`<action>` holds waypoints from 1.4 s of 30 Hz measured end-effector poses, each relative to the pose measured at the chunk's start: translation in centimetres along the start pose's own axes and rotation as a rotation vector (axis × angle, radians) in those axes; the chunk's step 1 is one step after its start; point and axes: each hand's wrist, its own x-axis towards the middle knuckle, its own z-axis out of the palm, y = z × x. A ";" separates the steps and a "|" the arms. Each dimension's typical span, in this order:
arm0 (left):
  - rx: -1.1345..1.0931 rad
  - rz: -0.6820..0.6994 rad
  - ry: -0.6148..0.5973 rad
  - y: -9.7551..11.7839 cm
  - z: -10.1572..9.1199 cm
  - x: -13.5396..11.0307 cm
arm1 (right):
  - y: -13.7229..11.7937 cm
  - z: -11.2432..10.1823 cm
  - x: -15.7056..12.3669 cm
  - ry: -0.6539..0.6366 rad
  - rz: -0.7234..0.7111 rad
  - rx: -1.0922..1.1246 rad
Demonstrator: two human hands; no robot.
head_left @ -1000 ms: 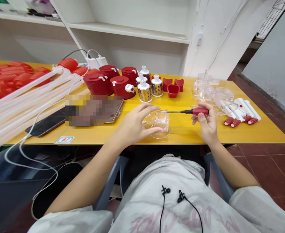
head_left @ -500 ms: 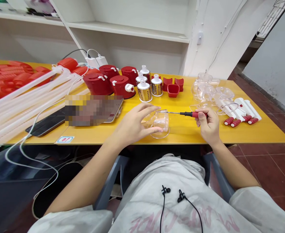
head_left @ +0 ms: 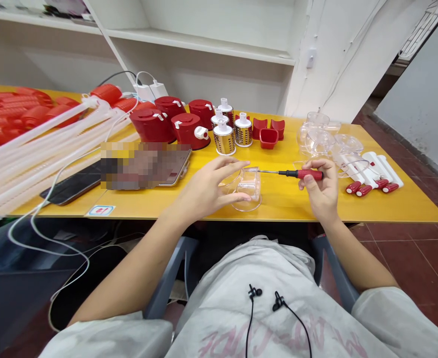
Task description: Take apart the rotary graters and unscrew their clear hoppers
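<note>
- Over the yellow table (head_left: 278, 211), the left hand (head_left: 207, 189) curves, fingers spread, around a clear plastic housing (head_left: 249, 188), apparently steadying it.
- The right hand (head_left: 321, 191) pinches a red-handled screwdriver (head_left: 301, 174), its tip level at the housing's rim.
- Red canisters (head_left: 154, 127), metal grater drums (head_left: 224, 140) and clear plastic parts (head_left: 316, 141) stand beyond, seemingly grouped by kind.

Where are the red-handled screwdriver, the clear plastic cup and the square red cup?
red-handled screwdriver (head_left: 301, 174), head view, on the red handle
clear plastic cup (head_left: 250, 188), head view, on its side wall
square red cup (head_left: 269, 141), head view, on its front wall
</note>
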 end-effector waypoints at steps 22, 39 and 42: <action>0.016 0.018 0.021 0.0 0.1 -0.1 | 1.3 0.1 0.4 0.102 0.127 0.088; 0.022 0.017 0.027 0.2 0.2 -0.1 | 1.8 -0.1 0.3 0.086 0.156 0.080; 0.023 0.018 0.021 0.1 0.2 -0.1 | 1.9 -0.1 0.3 0.107 0.175 0.144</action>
